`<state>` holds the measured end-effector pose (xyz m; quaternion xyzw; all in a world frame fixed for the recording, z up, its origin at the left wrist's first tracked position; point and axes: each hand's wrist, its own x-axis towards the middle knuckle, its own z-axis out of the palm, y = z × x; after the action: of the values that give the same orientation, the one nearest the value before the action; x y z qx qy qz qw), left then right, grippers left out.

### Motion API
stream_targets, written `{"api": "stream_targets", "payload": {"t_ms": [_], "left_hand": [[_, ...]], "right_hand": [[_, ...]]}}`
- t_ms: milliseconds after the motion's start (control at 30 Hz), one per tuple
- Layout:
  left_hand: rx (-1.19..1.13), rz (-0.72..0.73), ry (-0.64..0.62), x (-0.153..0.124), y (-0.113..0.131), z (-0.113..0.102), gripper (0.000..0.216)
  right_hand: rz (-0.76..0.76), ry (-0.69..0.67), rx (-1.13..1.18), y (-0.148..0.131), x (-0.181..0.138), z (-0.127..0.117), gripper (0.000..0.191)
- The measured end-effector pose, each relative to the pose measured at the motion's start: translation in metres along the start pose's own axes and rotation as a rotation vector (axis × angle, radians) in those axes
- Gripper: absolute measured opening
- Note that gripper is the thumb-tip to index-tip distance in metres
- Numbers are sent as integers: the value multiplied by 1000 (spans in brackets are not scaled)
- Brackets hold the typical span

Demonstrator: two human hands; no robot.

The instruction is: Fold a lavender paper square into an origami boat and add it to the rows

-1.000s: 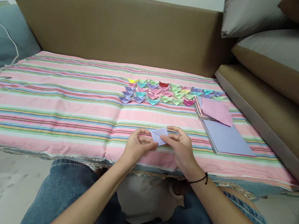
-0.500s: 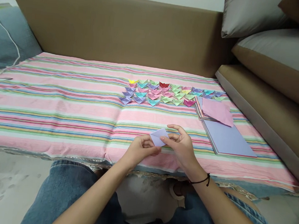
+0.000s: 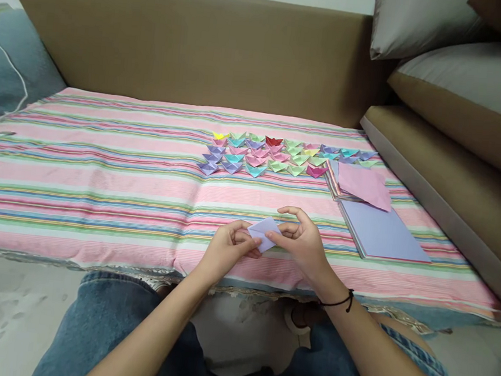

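A small folded lavender paper is held between both my hands just above the near edge of the striped cloth. My left hand pinches its lower left side with thumb and fingers closed. My right hand grips its right side, index finger arched over the top. A black band circles my right wrist.
Several small folded paper boats in mixed colours lie in rows farther back on the cloth. To the right sit a lavender sheet stack and a pink sheet on another stack. Brown cushions rise at the right; a brown backrest runs behind.
Both hands have turned the lavender paper slightly and drawn it a little nearer and to the left; the fingers have closed tighter on it.
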<state>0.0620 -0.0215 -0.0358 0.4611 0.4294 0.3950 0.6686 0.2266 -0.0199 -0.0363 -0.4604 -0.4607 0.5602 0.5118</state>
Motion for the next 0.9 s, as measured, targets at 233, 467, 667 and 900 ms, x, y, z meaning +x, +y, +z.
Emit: {"api": "stream_targets", "payload": {"t_ms": [233, 467, 667, 900], "left_hand": [[30, 65, 52, 0, 3, -5, 31], [43, 101, 72, -1, 2, -6, 28], [39, 81, 25, 0, 0, -3, 26], [41, 113, 39, 1, -1, 0, 24]], "right_hand": [[5, -50, -65, -2, 0, -3, 51], [-48, -97, -107, 2, -1, 1, 25], [-114, -80, -141, 3, -1, 3, 18], [-162, -85, -196, 0, -3, 4, 16]]}}
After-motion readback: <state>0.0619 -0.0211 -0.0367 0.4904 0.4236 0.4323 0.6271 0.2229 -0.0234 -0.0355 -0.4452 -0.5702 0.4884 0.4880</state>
